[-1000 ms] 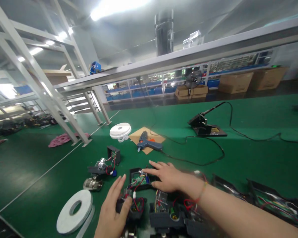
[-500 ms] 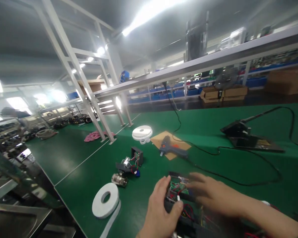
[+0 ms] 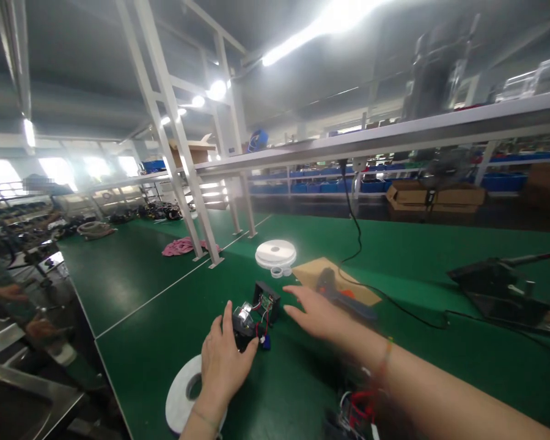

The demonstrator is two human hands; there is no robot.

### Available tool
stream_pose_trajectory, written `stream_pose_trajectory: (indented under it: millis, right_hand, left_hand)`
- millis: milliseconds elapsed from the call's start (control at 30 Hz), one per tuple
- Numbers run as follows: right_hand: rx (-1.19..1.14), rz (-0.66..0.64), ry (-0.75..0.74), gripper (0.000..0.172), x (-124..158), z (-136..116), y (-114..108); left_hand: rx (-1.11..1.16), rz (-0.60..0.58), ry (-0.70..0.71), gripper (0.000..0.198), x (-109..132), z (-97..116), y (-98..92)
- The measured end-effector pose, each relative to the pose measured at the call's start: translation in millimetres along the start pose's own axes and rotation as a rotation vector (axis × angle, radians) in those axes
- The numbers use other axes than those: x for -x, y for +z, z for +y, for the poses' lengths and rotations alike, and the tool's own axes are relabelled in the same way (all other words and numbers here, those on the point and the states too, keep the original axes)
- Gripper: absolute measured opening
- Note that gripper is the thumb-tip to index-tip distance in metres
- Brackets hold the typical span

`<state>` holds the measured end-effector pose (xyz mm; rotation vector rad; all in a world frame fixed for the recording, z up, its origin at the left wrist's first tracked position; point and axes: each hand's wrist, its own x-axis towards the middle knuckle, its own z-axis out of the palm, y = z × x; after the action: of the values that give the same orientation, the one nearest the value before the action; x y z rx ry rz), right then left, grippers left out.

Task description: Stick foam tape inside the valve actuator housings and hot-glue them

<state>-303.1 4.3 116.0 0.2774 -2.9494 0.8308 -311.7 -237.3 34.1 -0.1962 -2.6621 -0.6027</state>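
My left hand [image 3: 227, 357] is at the near side of a small black assembly [image 3: 244, 321] with a shiny metal part, its thumb and fingers apart around it. Whether it touches the assembly I cannot tell. Red and white wires run from there to a black housing [image 3: 266, 302] with a small green circuit board inside. A small blue piece [image 3: 266, 342] lies by the wires. My right hand [image 3: 314, 311] is open just right of the housing, fingers stretched towards it. Below my right forearm, a second dark wired unit [image 3: 355, 415] shows blurred and partly hidden.
A roll of white tape [image 3: 178, 397] lies partly under my left wrist. White discs [image 3: 275, 252] and small rings stand behind the housing. A glue gun [image 3: 325, 282] rests on brown card [image 3: 309, 272], its cable trailing right. A black stand [image 3: 490, 287] is at right; shelf posts [image 3: 201, 208] rise at left.
Both hands have left the wired unit at the front and moved left and away from me to the other assembly. The view has turned, so the bench things sit differently.
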Motion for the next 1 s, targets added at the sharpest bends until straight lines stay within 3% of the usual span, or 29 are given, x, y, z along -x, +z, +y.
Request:
stream_pose_trajectory:
  millis: [100,233,367,500,667,767,867,933,1000]
  right_hand:
    - [0.022,-0.002,0.014,0.049,-50,-12,31]
    - [0.055,0.013,0.066,0.038,-69,-7,48]
    - [0.086,-0.018,0.111,0.036,-47,10,42]
    - [0.15,-0.181,0.18,0.031,-3,24,34]
    - [0.29,-0.38,0.161,0.025,41,19,34]
    - [0.378,-0.401,0.121,0.024,49,11,32]
    - [0.424,-0.393,0.074,0.027,51,4,31]
    - [0.428,-0.38,0.048,0.028,52,3,29]
    - [0.424,-0.347,0.026,0.029,54,2,27]
  left_hand:
    - [-0.024,-0.008,-0.039,0.09,-5,8,11.5]
    - [0.007,-0.014,-0.057,0.08,-12,3,18.6]
    - [0.108,-0.066,0.018,0.082,-13,-16,16.3]
    - [0.192,-0.14,0.137,0.084,-12,-30,10.4]
    - [0.211,-0.14,0.255,0.071,-8,-20,-0.8]
    - [0.211,0.027,0.3,0.058,13,-8,-13.8]
    - [0.172,0.227,0.362,0.028,50,-2,-19.9]
    - [0.103,0.196,0.42,0.019,74,-2,-15.4]
    - [0.054,0.065,0.427,0.023,92,-3,-6.2]
